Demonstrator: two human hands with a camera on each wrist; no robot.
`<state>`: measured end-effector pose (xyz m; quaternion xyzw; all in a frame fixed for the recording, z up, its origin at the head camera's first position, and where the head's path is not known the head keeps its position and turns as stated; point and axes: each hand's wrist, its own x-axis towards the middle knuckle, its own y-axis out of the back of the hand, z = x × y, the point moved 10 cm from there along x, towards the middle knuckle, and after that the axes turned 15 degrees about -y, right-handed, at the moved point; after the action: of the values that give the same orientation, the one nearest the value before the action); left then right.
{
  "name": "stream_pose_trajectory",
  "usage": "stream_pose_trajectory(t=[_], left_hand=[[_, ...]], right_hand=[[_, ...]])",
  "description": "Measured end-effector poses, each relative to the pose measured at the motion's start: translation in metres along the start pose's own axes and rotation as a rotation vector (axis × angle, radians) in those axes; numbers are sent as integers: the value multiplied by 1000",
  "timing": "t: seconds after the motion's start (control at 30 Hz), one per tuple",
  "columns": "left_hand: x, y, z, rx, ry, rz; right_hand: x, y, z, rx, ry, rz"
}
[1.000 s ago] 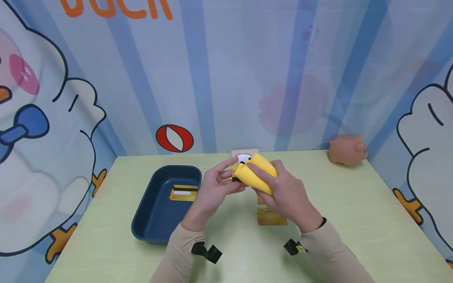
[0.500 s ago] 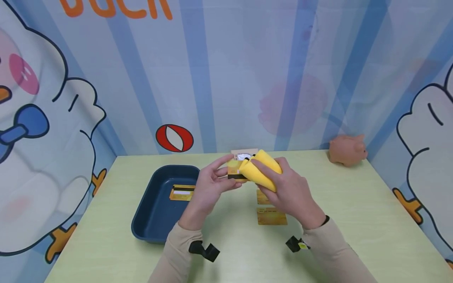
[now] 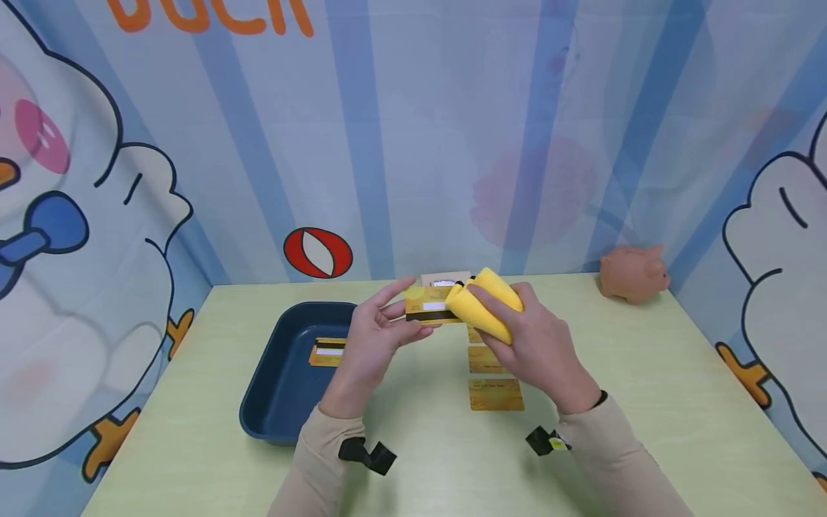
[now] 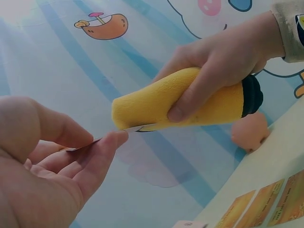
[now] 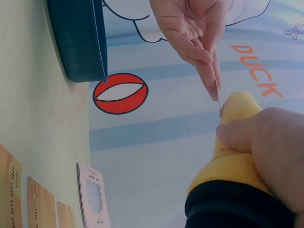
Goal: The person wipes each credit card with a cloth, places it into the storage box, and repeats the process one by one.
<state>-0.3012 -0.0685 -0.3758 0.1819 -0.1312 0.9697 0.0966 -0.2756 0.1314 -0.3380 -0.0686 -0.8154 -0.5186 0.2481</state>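
My left hand (image 3: pixel 370 341) pinches a gold bank card (image 3: pixel 429 307) between thumb and fingers, its dark stripe and white strip facing me. From the left wrist, the card (image 4: pixel 142 128) is seen nearly edge-on. My right hand (image 3: pixel 549 352) grips a soft yellow plush thing (image 3: pixel 481 307) with a dark end (image 4: pixel 251 95); its kind is unclear. The yellow plush overlaps the card's right end, hiding it in the head view. In the right wrist view the right thumb lies along the plush (image 5: pixel 240 107), right at the card's edge.
A dark blue tray (image 3: pixel 278 409) stands at left with a gold card (image 3: pixel 327 352) in it. Several gold cards (image 3: pixel 496 395) lie in a column below my right hand. Behind the hands is a pale pink holder (image 5: pixel 92 190) with a window. A pink pig figure (image 3: pixel 634 274) stands back right.
The yellow plush has moved right and slightly up with my right hand. My left hand has shifted a little left, and much more of the card now shows.
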Motion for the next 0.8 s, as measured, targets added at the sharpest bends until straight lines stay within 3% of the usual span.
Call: stream_pose_trajectory(t=[0.37, 0.8], left_hand=[[2, 7, 0, 30, 44, -1], [-1, 38, 0, 208, 72, 1]], right_hand=[[2, -2, 4, -36, -21, -12], [2, -7, 5, -36, -36, -43]])
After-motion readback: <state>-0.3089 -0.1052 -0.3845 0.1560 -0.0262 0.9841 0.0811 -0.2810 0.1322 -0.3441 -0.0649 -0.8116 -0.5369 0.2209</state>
